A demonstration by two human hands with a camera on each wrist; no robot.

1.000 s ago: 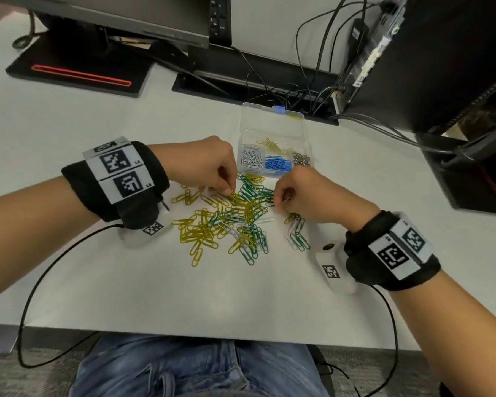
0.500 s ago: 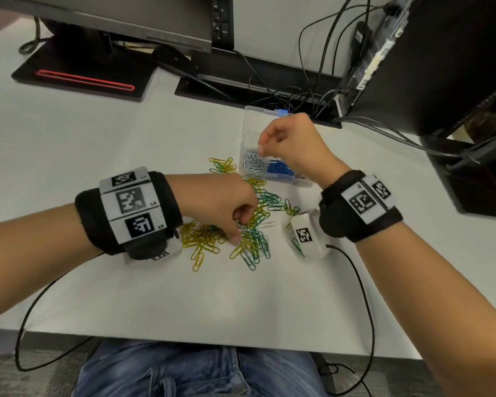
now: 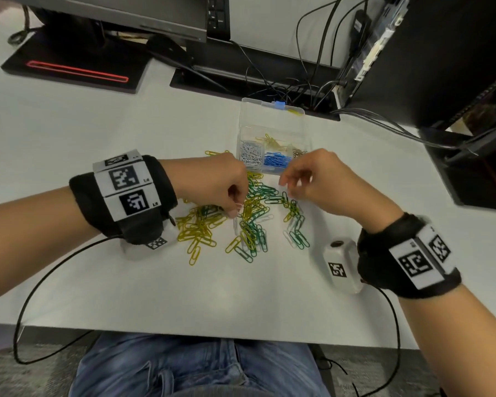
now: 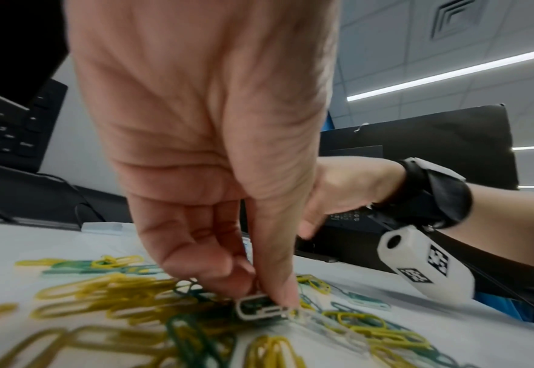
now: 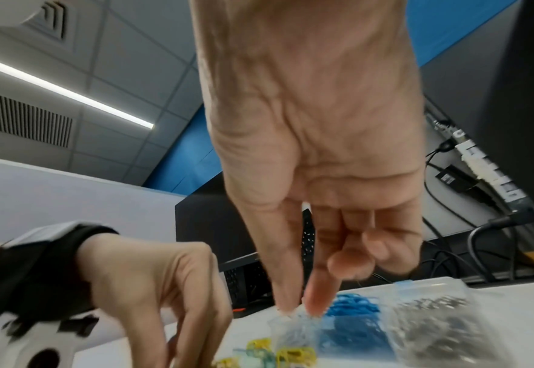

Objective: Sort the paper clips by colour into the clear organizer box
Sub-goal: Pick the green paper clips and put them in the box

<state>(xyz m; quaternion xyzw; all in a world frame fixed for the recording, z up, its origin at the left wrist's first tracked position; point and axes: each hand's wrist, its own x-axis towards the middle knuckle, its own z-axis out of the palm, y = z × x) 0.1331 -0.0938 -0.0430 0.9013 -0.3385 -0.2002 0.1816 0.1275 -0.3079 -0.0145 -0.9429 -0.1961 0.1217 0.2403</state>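
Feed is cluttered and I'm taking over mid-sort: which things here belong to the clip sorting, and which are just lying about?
Job:
loose pile of yellow, green and white clips
clear organizer box, with white and blue clips already in it
left hand, pinching a white clip
right hand, over the pile beside the box

Lying about:
monitor stand
cables

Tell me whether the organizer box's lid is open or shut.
Open: the clear plastic organizer box has its lid swung back, exposing white and blue clips.
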